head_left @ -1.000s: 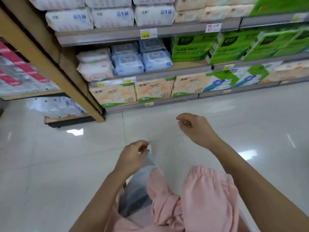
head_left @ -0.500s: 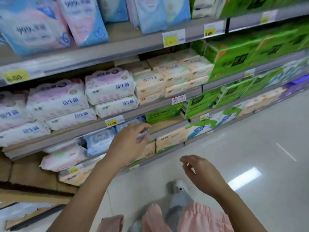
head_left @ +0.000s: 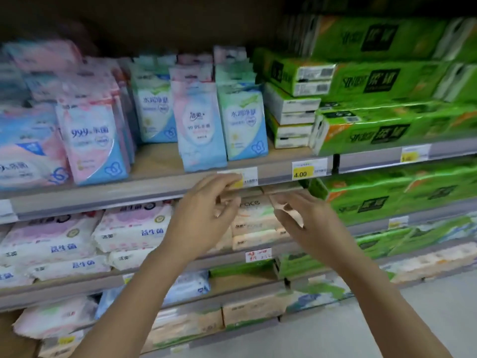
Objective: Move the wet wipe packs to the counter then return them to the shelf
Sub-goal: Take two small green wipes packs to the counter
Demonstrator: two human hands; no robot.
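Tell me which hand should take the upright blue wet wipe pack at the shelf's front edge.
Left. The left hand is raised almost directly below that wet wipe pack, fingers up at the shelf edge, empty. The right hand sits lower and further right.

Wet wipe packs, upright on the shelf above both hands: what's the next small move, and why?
Probably raise both hands to the front blue-and-pink wet wipe pack. The left hand and right hand are both empty, fingers loosely curled, just below the shelf edge where that pack stands upright, nothing blocking it.
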